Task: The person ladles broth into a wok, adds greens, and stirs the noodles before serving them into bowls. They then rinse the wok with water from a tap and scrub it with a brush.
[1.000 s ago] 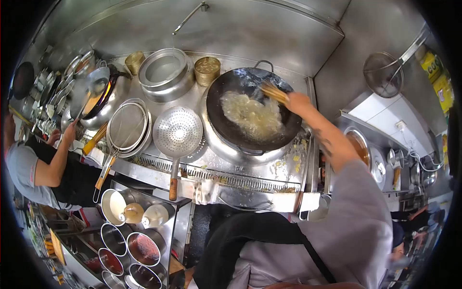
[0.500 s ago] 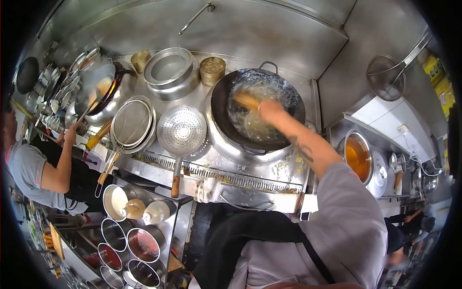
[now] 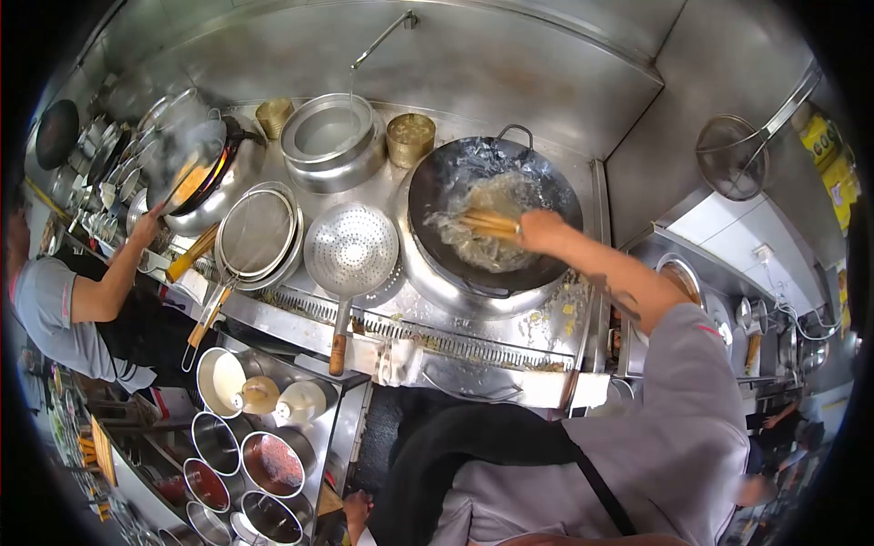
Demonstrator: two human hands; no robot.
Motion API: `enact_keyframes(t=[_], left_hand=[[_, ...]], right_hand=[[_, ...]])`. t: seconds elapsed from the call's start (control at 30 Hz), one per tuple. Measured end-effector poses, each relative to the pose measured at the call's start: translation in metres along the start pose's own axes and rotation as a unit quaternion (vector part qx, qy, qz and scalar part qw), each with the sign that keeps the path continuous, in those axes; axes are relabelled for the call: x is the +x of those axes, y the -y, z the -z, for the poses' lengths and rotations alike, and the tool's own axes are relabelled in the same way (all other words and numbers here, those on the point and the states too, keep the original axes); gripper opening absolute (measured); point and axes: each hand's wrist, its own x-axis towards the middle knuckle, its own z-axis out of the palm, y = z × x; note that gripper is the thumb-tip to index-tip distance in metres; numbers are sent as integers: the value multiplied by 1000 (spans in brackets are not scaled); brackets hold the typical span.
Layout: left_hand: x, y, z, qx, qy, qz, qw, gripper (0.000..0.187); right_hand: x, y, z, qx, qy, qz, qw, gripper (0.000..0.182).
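Note:
My right hand (image 3: 543,231) is closed around a bamboo wok brush (image 3: 492,222), whose bristle end is down in cloudy, swirling water. The water churns in a large black wok (image 3: 435,177) seated on the steel range, with a loop handle on its far rim. Low in the view, my left hand (image 3: 358,507) shows partly beside my black apron, near the rack of pots; its fingers are too small and hidden to read.
Left of the wok lie a perforated ladle (image 3: 351,247), fine strainers (image 3: 261,229) and a steel pot (image 3: 333,136) under a tap. Sauce containers (image 3: 271,463) stand lower left. At far left, a co-worker (image 3: 68,309) tends a flaming wok. A strainer (image 3: 731,156) hangs right.
My right hand has shifted slightly right and down with the brush, and the water swirls differently. My left hand has come into view at the bottom. The co-worker's wok steams more.

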Motion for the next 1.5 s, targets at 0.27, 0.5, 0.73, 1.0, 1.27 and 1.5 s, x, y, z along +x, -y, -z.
enact_keyframes(t=[0.27,0.5,0.73,1.0,1.27,1.5], left_hand=[[28,-8,17,471,97,-288,828,18],[22,-12,22,599,73,-402,689,19],[-8,-27,33,473,42,-209,855,20],[-9,-41,28,397,22,-98,912,20],[13,-36,20,630,35,-328,703,22],[16,-11,23,699,36,-436,566,24]], right_hand=[[-4,-7,-45,75,-22,-62,995,35],[27,-70,-14,36,-38,-127,991,32],[-3,-71,-58,59,-76,-96,991,35],[42,31,-47,197,-47,-75,976,32],[62,5,-38,319,-109,-129,932,36],[-27,11,-9,55,37,63,996,35]])
